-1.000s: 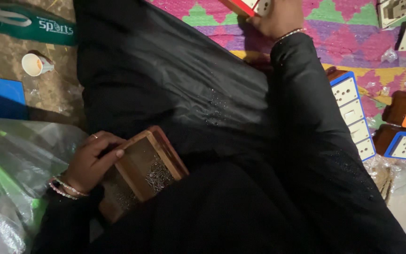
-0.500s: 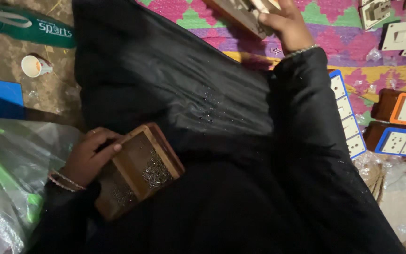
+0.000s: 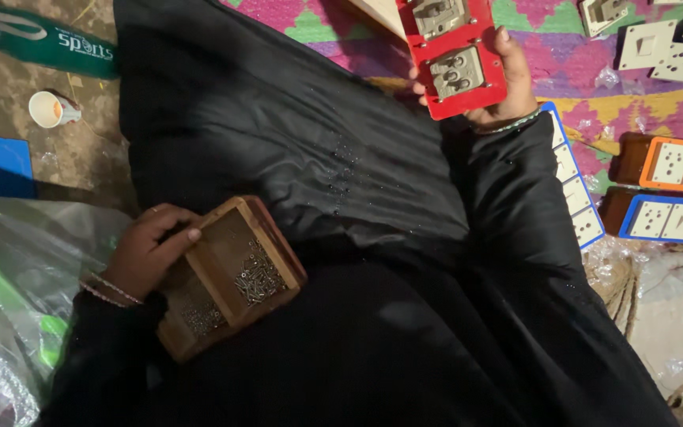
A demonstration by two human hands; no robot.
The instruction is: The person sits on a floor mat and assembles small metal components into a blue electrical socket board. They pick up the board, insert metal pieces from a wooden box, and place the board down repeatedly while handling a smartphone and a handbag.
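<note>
Here I saw my left hand (image 3: 145, 251) gripping the near edge of a wooden screw box (image 3: 231, 277) on my black-robed lap (image 3: 341, 237), fingers curled over its rim. My right hand (image 3: 499, 83) held a red switch plate (image 3: 450, 54), fingers wrapped behind it and mostly hidden; the plate's top was cut off by the frame

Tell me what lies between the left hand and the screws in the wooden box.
Nothing visible. The left hand grips the rim of the open wooden box on the lap, fingertips at its edge. The screws lie uncovered in the compartment beside them. The right hand is far off, holding a red board.
</note>
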